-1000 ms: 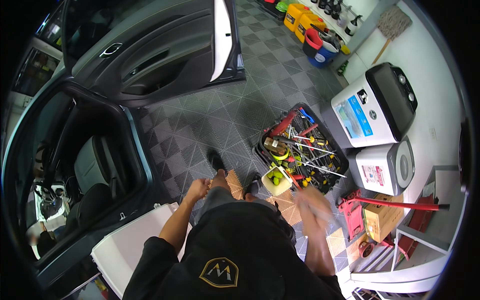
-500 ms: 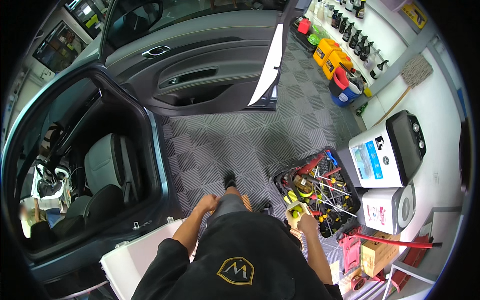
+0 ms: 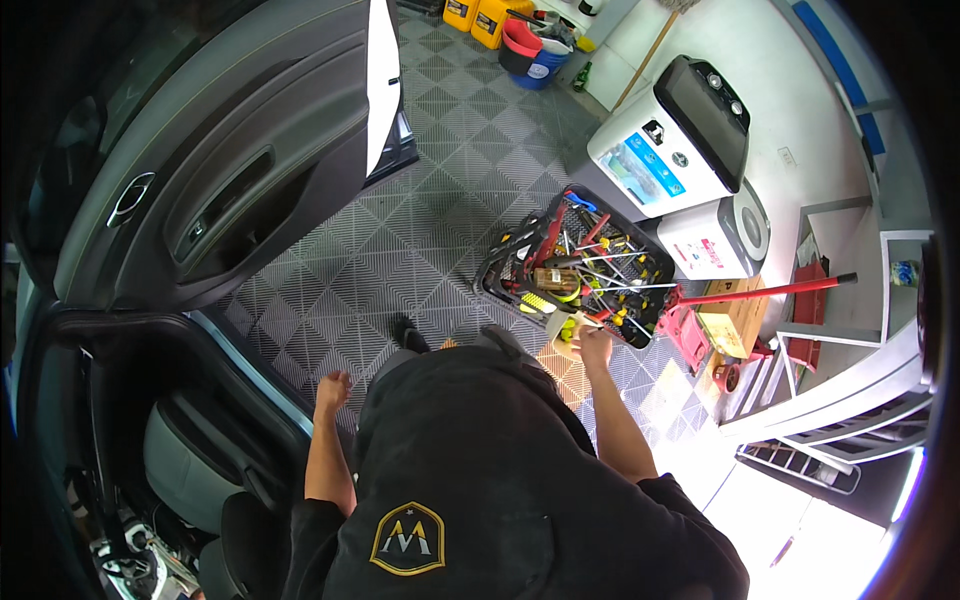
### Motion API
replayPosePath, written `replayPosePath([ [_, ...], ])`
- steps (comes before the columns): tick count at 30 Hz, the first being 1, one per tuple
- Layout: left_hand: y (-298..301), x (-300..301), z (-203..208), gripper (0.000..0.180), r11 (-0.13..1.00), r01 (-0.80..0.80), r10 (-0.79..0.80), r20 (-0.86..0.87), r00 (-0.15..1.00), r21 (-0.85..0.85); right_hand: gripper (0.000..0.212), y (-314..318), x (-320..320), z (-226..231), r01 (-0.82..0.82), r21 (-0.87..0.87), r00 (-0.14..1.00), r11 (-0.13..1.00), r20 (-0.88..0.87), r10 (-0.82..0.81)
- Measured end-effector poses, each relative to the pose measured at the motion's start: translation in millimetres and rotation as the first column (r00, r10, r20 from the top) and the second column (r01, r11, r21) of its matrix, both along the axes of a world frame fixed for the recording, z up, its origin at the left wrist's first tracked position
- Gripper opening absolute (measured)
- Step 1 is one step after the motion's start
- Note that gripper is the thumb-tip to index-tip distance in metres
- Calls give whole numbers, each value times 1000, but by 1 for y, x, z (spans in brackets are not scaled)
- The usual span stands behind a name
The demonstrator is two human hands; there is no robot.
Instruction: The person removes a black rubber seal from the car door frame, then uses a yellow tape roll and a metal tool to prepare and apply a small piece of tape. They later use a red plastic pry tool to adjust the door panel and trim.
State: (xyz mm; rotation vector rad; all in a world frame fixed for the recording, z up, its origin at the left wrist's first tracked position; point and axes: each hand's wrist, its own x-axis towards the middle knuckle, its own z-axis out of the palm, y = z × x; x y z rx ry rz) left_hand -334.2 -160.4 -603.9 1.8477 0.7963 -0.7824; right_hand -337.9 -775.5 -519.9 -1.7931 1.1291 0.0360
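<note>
My right hand [image 3: 593,346] is closed on the edge of a small cream-coloured open container [image 3: 555,324] with yellow-green pieces inside. It is held beside the near corner of a black plastic crate [image 3: 487,283]. Screwdrivers, red-handled tools and other hand tools [image 3: 600,265] lie jumbled in that crate. My left hand [image 3: 334,388] hangs apart from everything, close to the car's door sill, its fingers curled and nothing visible in them.
An open car door [image 3: 270,150] stands at the left, with a grey car seat [image 3: 190,465] behind the sill. A white washing machine [image 3: 670,140], a red floor jack [image 3: 688,330] and a cardboard box [image 3: 742,315] line the right. Yellow canisters [image 3: 490,22] and a blue bucket [image 3: 537,70] stand farther off.
My view has turned to the right, so the car door and crate appear farther left. The cream container stays in my right hand. My left arm now hangs out from my body.
</note>
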Motion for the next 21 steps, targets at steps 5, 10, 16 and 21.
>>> replayPosePath([
  [5, 37, 18, -4, 36, 990, 119, -124, 62, 990, 78, 19, 5, -26, -2, 90, -247, 993, 965, 91, -69],
  [10, -28, 32, 87, 56, 934, 300, -357, -462, 812, -196, 14, 24, -118, -12, 102, 250, 977, 963, -208, -50],
  [16, -38, -46, 39, 48, 721, -250, -50, -409, 911, -646, 17, 62, -101, 6, -26, 436, 857, 900, -454, 244],
  [21, -40, 32, 139, 42, 919, 114, -254, -344, 904, -379, 22, 39, 10, 46, -285, 431, 848, 856, -303, 434],
])
